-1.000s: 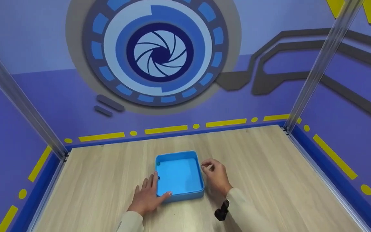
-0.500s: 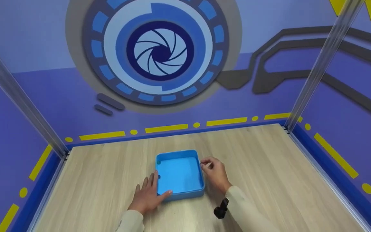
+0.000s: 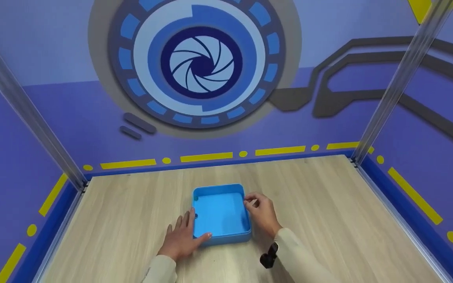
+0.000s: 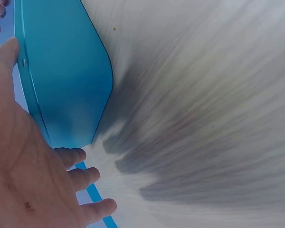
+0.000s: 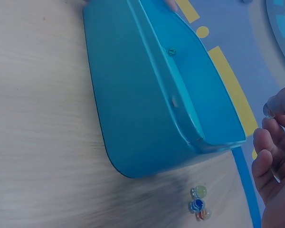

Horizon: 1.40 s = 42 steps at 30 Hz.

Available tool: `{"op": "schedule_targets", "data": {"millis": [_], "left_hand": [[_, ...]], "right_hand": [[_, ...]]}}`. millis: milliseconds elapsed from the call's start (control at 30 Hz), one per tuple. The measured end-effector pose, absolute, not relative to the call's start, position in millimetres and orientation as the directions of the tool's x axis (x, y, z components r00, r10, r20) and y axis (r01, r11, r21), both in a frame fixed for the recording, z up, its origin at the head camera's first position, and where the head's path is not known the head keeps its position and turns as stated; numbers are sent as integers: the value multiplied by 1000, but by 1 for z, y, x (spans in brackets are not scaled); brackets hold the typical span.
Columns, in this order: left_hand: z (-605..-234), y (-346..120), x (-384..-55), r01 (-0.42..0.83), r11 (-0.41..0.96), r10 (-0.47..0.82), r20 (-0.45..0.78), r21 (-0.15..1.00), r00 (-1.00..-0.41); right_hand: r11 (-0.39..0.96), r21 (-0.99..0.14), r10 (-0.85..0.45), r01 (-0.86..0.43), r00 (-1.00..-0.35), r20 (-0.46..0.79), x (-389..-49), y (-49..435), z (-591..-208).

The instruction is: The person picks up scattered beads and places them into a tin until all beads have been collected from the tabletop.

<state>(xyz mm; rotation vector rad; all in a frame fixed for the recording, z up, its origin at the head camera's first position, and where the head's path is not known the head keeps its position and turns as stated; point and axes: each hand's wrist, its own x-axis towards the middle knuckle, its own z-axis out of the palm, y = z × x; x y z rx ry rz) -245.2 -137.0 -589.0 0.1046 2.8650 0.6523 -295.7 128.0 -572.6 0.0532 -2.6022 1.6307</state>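
A blue, square, open-topped box [image 3: 221,214] sits on the table. Along its left side lies my left hand [image 3: 178,239], fingers spread and straight, the thumb over the near rim. My right hand [image 3: 264,212] is just beyond the right rim, thumb and forefinger together. In the right wrist view those fingertips pinch a small clear marble [image 5: 267,110]. Inside the box, at its left wall, are a green marble [image 3: 196,198] and a dark marble [image 3: 196,215].
Beside the box in the right wrist view, a yellowish marble [image 5: 199,192], a blue marble [image 5: 196,205] and a red-and-white marble [image 5: 204,214] lie close together on the table. Purple-blue panels [image 3: 210,145] with metal posts enclose the wooden table [image 3: 140,196].
My right hand has come slightly nearer to the box's right rim, still pinching. My left hand stays at the box's left side. The head view has shifted a little.
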Motion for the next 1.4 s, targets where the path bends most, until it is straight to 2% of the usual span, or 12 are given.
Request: {"op": "schedule_targets", "data": {"millis": [800, 1400], "left_hand": [[-592, -137, -246, 34, 899, 129, -190, 437, -973], [-592, -134, -247, 25, 908, 111, -184, 417, -977]], "right_hand": [[419, -907, 19, -46, -998, 59, -295, 127, -574], [424, -895, -32, -139, -990, 139, -297, 123, -579]]}}
